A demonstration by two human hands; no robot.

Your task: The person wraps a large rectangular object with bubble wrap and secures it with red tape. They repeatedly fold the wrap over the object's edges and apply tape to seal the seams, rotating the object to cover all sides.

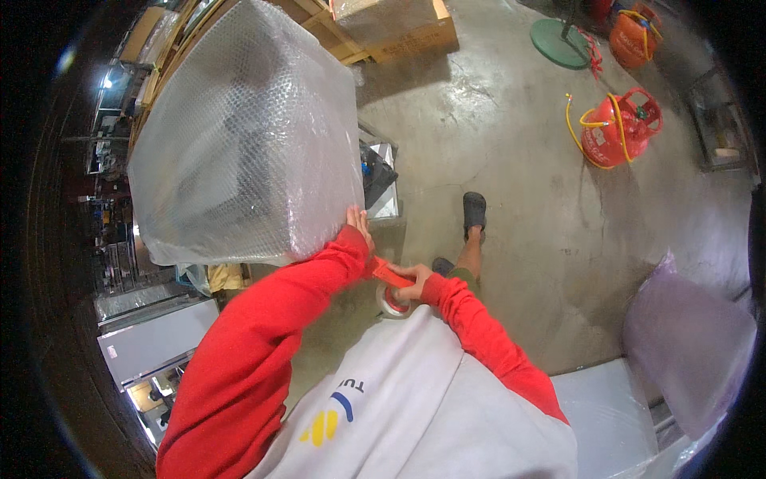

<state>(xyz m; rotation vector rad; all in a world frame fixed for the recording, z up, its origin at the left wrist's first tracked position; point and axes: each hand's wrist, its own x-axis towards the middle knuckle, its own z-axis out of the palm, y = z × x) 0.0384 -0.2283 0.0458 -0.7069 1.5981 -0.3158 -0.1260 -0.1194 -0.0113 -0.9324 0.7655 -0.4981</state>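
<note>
A large boxy object cloaked in bubble wrap [255,144] fills the upper left; what lies inside is blurred by the wrap. My left hand [359,222] rests against its near right corner with the fingers stretched out. Close by, my right hand [416,281] grips an orange-red tape dispenser [391,276] in front of my body. A roll of clear tape [392,302] sits on the dispenser, partly covered by my hand.
Cardboard boxes [411,40] stand beyond the wrapped object. Red gas cylinders [610,140] with yellow hoses and a round green base [561,44] are at the far right. Plastic-wrapped panels [690,343] stand at the lower right. My shoe [474,211] is on the concrete floor.
</note>
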